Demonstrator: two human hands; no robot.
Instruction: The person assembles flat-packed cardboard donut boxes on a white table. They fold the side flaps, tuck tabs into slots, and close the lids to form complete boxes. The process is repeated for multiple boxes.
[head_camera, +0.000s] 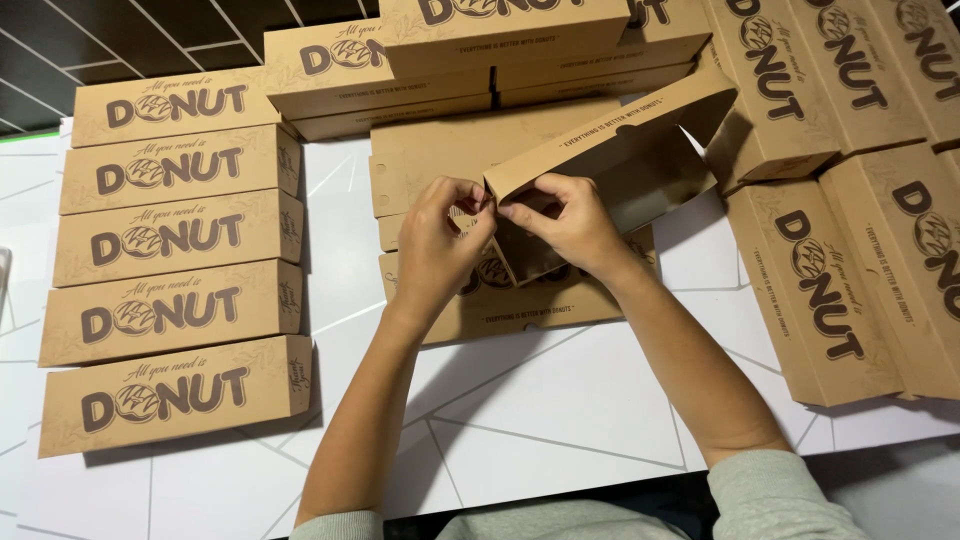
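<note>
Both the left hand and the right hand pinch the end flap of a half-folded kraft pastry box. Left of it lie five finished boxes; beneath it wait flat blanks.

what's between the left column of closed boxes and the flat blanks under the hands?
Head view: only a bare strip of white table separates the closed boxes from the flat blanks.
</note>
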